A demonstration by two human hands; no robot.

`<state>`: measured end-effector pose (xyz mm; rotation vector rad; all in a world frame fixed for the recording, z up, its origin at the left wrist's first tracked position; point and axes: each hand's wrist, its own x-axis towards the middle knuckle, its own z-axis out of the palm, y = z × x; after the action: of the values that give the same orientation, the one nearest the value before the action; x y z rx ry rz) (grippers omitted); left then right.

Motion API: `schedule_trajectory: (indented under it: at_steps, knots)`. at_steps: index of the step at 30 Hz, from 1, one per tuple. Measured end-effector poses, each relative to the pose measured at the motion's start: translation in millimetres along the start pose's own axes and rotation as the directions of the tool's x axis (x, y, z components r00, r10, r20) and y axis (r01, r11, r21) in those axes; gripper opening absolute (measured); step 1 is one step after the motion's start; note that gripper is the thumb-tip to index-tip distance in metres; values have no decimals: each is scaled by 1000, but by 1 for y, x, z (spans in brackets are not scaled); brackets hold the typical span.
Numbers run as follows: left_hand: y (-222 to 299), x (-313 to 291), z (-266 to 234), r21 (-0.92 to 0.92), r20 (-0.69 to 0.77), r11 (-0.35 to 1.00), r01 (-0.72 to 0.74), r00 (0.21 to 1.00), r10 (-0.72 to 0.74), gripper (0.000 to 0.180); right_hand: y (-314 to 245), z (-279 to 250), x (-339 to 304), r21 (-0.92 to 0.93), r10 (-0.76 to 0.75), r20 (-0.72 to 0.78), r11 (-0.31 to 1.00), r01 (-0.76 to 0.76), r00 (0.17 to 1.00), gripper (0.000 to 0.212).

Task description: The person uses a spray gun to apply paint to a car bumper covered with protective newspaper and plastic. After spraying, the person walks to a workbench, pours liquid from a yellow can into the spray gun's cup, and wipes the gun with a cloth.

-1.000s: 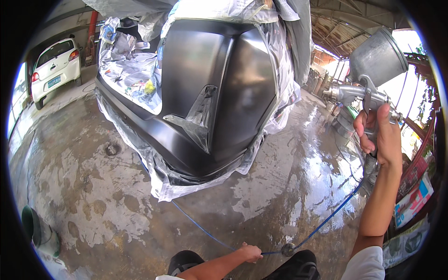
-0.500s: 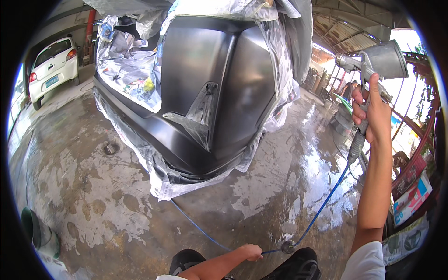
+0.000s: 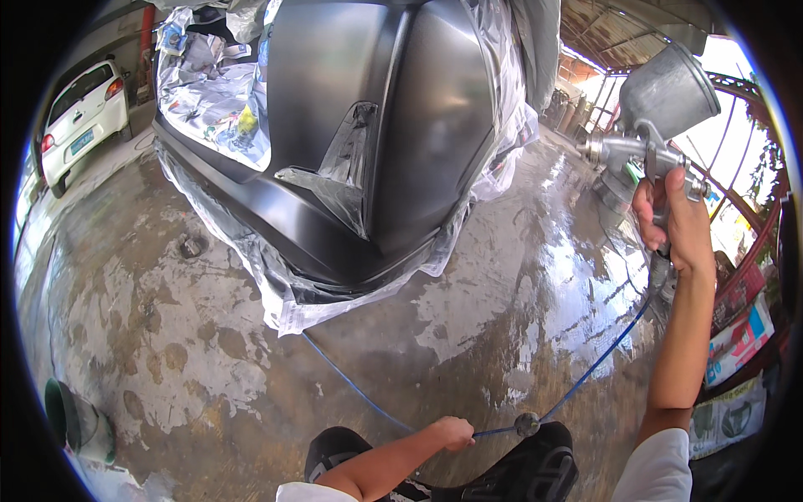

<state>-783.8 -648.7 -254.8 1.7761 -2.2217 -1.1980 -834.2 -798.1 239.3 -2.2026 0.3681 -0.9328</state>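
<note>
My right hand (image 3: 679,219) is wrapped round the handle of a metal spray gun (image 3: 640,153), raised at the right. A grey paint cup (image 3: 669,92) sits on top of the gun, and its nozzle points left toward the car. From the gun's base a blue air hose (image 3: 604,361) hangs down and runs across to my left hand (image 3: 454,432), closed on it low in front of me. A round dark fitting (image 3: 527,425) sits on the hose beside that hand. Ahead stands a car body corner with black panels (image 3: 326,75), edged with masking paper and plastic film (image 3: 288,314).
A white car (image 3: 84,117) is parked at the far left. Green buckets (image 3: 88,422) stand at the lower left on the wet, patchy concrete floor (image 3: 167,351). Along the right side are a red metal frame (image 3: 757,234) and boxes and bags (image 3: 740,343).
The spray gun has come down a little and its cup has tipped more upright. The car body sits higher and slightly further left in view. My left hand still grips the hose.
</note>
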Motion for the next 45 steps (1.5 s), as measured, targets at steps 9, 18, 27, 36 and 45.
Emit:
schedule_trajectory:
  at_steps: [9,18,27,36,45]
  knots:
    - [1,1,-2,38,45,999,32,998,-34,41,0,44,8,36,0,-388,999,15,921,62]
    - [2,1,9,63,34,997,44,998,-47,39,40,49,-51,23,-22,97,1000,20,995,91]
    - [4,23,19,40,27,996,85,996,-86,30,78,11,-15,38,-3,34,999,2,999,70]
    - [1,38,25,73,93,993,92,991,-99,39,80,46,-21,108,-30,-70,993,38,997,59]
    - [10,29,18,100,110,990,96,988,-106,30,112,70,-59,-105,118,378,991,-84,918,74]
